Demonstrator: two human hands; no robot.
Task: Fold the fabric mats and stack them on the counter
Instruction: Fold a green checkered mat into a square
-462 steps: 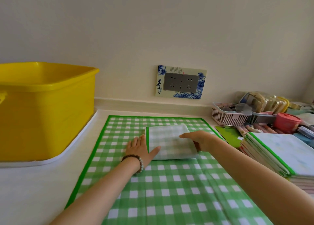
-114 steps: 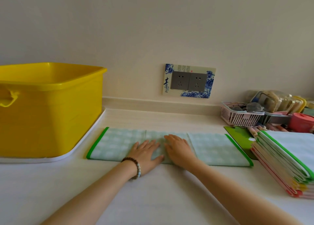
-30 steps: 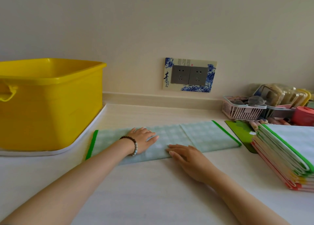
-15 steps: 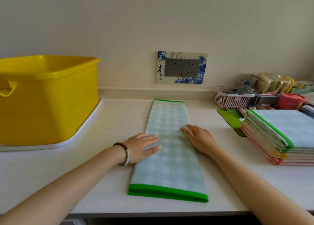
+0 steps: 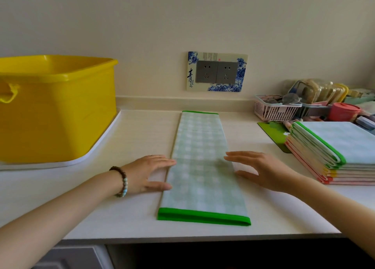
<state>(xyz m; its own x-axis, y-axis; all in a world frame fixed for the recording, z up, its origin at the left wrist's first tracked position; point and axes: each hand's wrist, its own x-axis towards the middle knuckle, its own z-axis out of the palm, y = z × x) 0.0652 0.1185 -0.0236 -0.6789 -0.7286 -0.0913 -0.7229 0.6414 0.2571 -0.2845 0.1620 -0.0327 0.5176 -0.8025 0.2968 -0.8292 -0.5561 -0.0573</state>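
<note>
Right hand (image 5: 261,169) drew rightward (perhaps hovering); mat (image 5: 200,167) spans counter (image 5: 142,138).

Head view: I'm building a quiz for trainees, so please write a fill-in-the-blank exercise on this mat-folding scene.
The long folded mat has ____ binding at its near end. The left hand has a beaded ____ on its wrist. The big tub on the counter is ____. The stack of folded mats lies to the long mat's ____.
Missing words: green; bracelet; yellow; right.
</note>
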